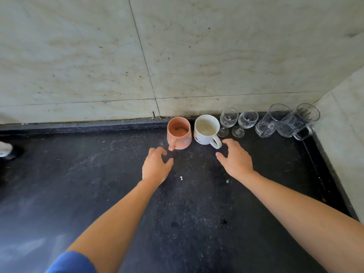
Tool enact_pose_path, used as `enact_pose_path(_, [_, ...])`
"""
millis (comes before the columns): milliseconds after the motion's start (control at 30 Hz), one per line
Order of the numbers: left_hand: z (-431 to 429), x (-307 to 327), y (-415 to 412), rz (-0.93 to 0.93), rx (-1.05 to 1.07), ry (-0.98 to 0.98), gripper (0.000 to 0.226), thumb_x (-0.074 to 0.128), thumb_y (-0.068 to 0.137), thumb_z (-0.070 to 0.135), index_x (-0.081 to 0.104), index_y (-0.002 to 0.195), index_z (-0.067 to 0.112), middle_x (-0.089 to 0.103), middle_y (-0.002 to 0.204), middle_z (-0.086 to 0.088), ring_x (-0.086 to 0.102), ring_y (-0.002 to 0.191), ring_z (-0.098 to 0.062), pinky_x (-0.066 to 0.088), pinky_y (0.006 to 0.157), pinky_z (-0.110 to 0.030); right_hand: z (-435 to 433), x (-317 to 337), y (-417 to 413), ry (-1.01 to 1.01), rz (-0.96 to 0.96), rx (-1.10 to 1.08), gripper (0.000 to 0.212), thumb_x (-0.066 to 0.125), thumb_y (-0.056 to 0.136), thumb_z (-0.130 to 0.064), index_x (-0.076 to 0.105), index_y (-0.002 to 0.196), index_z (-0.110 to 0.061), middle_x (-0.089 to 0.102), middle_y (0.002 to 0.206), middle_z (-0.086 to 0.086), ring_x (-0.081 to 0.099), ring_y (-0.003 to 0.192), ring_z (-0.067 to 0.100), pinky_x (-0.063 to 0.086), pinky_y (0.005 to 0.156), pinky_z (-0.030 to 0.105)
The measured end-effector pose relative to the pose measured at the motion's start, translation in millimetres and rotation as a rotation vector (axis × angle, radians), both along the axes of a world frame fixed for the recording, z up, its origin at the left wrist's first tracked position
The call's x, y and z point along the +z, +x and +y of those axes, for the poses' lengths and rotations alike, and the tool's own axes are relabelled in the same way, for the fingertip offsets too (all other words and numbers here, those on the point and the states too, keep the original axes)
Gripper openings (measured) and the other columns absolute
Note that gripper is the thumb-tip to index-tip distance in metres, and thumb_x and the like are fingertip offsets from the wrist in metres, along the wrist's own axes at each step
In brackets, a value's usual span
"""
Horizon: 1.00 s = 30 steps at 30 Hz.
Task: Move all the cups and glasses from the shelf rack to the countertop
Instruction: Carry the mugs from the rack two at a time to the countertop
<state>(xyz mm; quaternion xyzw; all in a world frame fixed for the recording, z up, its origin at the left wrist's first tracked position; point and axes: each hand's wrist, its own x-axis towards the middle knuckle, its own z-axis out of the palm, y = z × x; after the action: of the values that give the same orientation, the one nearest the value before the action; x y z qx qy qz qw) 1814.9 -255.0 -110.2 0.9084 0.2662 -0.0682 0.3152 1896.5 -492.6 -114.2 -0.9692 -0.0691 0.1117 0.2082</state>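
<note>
We find pink mug [179, 133], white mug [206, 130], wine glasses [228, 120], tankards [273, 120] along the countertop's [98, 174] back edge, toward its right corner. Left hand [156, 166] and right hand [235, 159] are just before the mugs, fingers loosely spread, holding nothing.

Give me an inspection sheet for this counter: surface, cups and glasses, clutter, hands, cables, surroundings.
Surface: black speckled countertop, few white crumbs.
Job's things: orange mug, white mug, two wine glasses, two glass mugs, upright in a row at the back.
Clutter: unclear white object at left edge.
Hands: left hand open near orange mug's handle; right hand open near white mug's handle.
Cables: nothing seen.
Surroundings: pale tiled wall behind and right.
</note>
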Motion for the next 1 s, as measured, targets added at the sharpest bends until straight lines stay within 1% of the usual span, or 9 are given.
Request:
enact_pose_path(100, [-8.1, 17.7, -30.8, -0.012, 0.026, 0.008, 0.024, 0.062, 0.086, 0.034, 0.056, 0.105, 0.02, 0.053, 0.115, -0.001, 0.054, 0.081, -0.013, 0.047, 0.069, -0.026, -1.5, 20.7, -17.4, -0.05, -0.05, 0.13, 0.04, 0.056, 0.088, -0.04, 0.047, 0.124, -0.023, 0.054, 0.121, 0.001, 0.06, 0.096, 0.024, 0.046, 0.072, 0.037])
enact_pose_path(200, [-15.9, 37.5, -70.2, -0.045, 0.04, 0.066, 0.022, 0.061, 0.086, 0.034, 0.058, 0.101, 0.018, 0.054, 0.11, 0.0, 0.056, 0.079, -0.015, 0.048, 0.066, -0.029, 3.7, 37.0, -36.5, -0.072, -0.067, 0.297, 0.038, 0.054, 0.09, -0.04, 0.05, 0.123, -0.022, 0.056, 0.122, 0.001, 0.058, 0.103, 0.023, 0.046, 0.076, 0.038])
enact_pose_path(300, [-20.8, 59.1, -120.0, -0.085, 0.101, 0.142, 0.02, 0.061, 0.086, 0.032, 0.059, 0.098, 0.016, 0.052, 0.102, 0.002, 0.054, 0.074, -0.016, 0.042, 0.062, -0.027, 17.0, 49.3, -59.3, -0.058, -0.106, 0.504, 0.036, 0.054, 0.09, -0.04, 0.052, 0.121, -0.021, 0.056, 0.121, 0.0, 0.057, 0.105, 0.021, 0.048, 0.077, 0.038])
enact_pose_path(500, [-14.6, 94.6, -247.9, -0.135, 0.286, 0.318, 0.018, 0.061, 0.085, 0.031, 0.058, 0.094, 0.016, 0.051, 0.099, 0.004, 0.054, 0.077, -0.017, 0.047, 0.064, -0.034, 78.5, 74.1, -128.9, 0.008, -0.275, 0.957, 0.034, 0.051, 0.091, -0.038, 0.054, 0.118, -0.018, 0.056, 0.12, 0.0, 0.055, 0.105, 0.022, 0.046, 0.075, 0.035])
enact_pose_path(567, [-10.6, 108.9, -297.5, -0.136, 0.368, 0.385, 0.019, 0.061, 0.085, 0.031, 0.059, 0.095, 0.015, 0.052, 0.101, 0.003, 0.055, 0.085, -0.018, 0.047, 0.068, -0.034, 102.6, 87.1, -165.1, 0.048, -0.318, 1.082, 0.034, 0.051, 0.09, -0.039, 0.055, 0.116, -0.017, 0.058, 0.117, 0.0, 0.055, 0.103, 0.021, 0.043, 0.073, 0.032])
enact_pose_path(667, [-9.8, 129.2, -377.1, -0.133, 0.503, 0.471, 0.019, 0.063, 0.083, 0.029, 0.061, 0.095, 0.014, 0.054, 0.099, 0.0, 0.055, 0.09, -0.021, 0.046, 0.068, -0.034, 134.7, 106.9, -227.6, 0.085, -0.378, 1.283, 0.034, 0.052, 0.089, -0.041, 0.058, 0.111, -0.016, 0.06, 0.11, 0.0, 0.056, 0.097, 0.022, 0.044, 0.073, 0.033])
enact_pose_path(833, [-31.7, 156.6, -517.2, -0.113, 0.736, 0.587, 0.017, 0.065, 0.078, 0.026, 0.062, 0.087, 0.013, 0.055, 0.094, -0.004, 0.054, 0.089, -0.027, 0.048, 0.071, -0.036, 173.2, 142.8, -346.5, 0.151, -0.512, 1.592, 0.032, 0.058, 0.082, -0.043, 0.063, 0.097, -0.014, 0.064, 0.094, 0.002, 0.06, 0.079, 0.023, 0.049, 0.063, 0.033])
enact_pose_path(933, [-54.2, 170.2, -602.3, -0.054, 0.835, 0.636, 0.018, 0.063, 0.08, 0.03, 0.062, 0.09, 0.015, 0.055, 0.097, -0.003, 0.053, 0.091, -0.025, 0.049, 0.073, -0.037, 184.3, 162.4, -426.8, 0.171, -0.597, 1.711, 0.031, 0.063, 0.078, -0.044, 0.064, 0.089, -0.015, 0.064, 0.085, 0.002, 0.06, 0.071, 0.022, 0.049, 0.057, 0.031])
enact_pose_path(1000, [-72.4, 177.6, -660.8, -0.021, 0.88, 0.678, 0.018, 0.062, 0.079, 0.03, 0.062, 0.086, 0.013, 0.056, 0.094, -0.005, 0.054, 0.088, -0.028, 0.05, 0.072, -0.038, 188.2, 171.0, -484.1, 0.216, -0.632, 1.78, 0.031, 0.068, 0.074, -0.044, 0.065, 0.086, -0.015, 0.064, 0.081, 0.002, 0.061, 0.069, 0.023, 0.05, 0.055, 0.031])
